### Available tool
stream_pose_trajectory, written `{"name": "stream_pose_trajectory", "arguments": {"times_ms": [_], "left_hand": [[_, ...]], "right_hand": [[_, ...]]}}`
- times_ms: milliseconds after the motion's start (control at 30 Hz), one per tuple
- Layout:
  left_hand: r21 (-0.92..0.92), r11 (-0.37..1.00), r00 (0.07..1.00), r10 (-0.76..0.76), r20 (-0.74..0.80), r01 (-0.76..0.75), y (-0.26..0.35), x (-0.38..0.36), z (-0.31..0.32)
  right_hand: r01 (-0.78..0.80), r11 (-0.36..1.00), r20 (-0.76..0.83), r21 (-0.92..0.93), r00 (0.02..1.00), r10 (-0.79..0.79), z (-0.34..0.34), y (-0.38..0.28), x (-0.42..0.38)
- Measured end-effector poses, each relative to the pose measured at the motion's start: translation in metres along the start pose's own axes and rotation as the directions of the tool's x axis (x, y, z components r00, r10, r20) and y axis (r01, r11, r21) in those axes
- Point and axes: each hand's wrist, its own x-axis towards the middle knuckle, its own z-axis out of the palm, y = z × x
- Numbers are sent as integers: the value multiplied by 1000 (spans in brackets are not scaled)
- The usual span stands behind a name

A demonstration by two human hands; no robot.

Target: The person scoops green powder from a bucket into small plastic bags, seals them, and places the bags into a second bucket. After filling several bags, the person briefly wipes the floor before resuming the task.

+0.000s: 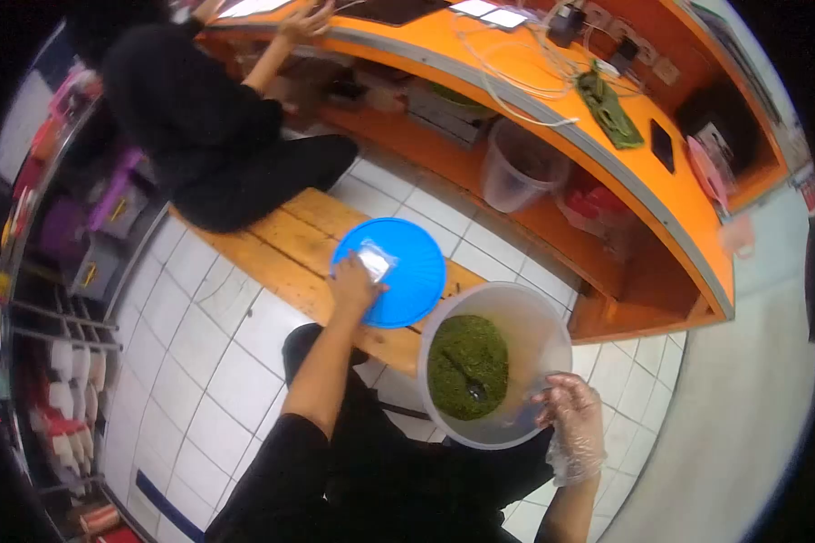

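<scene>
My bare left hand (355, 288) is over a round blue lid (417, 285), fingers closed on a small shiny silver-and-clear plastic packet (376, 261). The lid lies on the wooden bench. My right hand (572, 418), in a clear plastic glove, is at the right side of a translucent bucket (541, 335) with its fingers curled together. What they hold, if anything, cannot be made out. Inside the bucket is a mass of finely chopped green material (462, 348), with a dark spoon (474, 387) resting on it.
A person in black (199, 136) sits on the far end of the bench (272, 240). An orange counter (516, 68) bears cables, a green pouch (611, 109) and a phone (662, 146). Another clear bucket (516, 176) stands on the shelf below. Racks line the left side.
</scene>
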Motion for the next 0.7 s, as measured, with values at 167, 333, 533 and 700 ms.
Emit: {"name": "stream_pose_trajectory", "arguments": {"times_ms": [167,333,533,700], "left_hand": [[-137,981,991,136,7,-134,-14,6,23],[-730,663,987,111,-119,-163,13,-87,-55],[-517,705,874,401,-273,-485,8,-209,-116],[-366,689,770,470,-431,-626,17,-226,-132]], "right_hand": [[-81,993,107,82,992,72,20,-6,-6],[67,997,311,-32,949,-54,56,-6,10],[520,829,515,-207,778,-360,106,-25,22],[552,787,638,-276,717,-279,118,-25,10]]}}
